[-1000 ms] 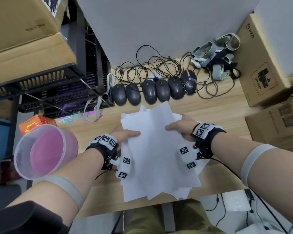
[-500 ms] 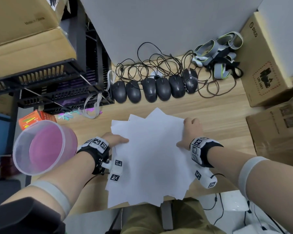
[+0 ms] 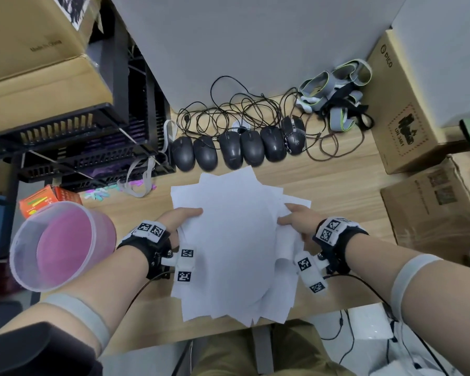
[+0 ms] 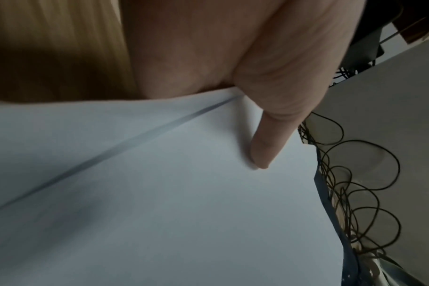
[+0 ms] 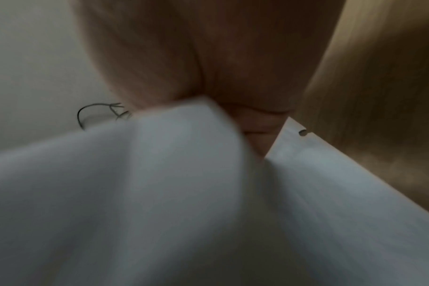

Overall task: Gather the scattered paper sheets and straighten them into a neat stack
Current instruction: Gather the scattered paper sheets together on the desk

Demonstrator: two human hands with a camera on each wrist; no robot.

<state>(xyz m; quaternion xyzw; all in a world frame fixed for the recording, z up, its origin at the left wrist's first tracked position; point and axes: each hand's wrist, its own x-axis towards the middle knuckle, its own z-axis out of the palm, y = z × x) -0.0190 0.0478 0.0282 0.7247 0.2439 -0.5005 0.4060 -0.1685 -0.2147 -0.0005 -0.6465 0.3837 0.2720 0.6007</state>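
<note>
Your left hand point(image 3: 177, 222) and right hand point(image 3: 300, 222) each close their grip on one side of the fanned white paper sheets point(image 3: 234, 248), held between them above the wooden counter point(image 3: 337, 185).

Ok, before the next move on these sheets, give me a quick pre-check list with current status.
1. Left hand grips the paper sheets at their left edge, thumb on top: ok.
2. Right hand grips their right edge: ok.
3. Sheet edges aligned: not ok, corners fan out at both ends.
4. Right side flat: not ok, paper buckles by that hand.
5. Room beyond the sheets: ok, the row of mice lies apart.
6. All sheets gathered: cannot tell.
</note>
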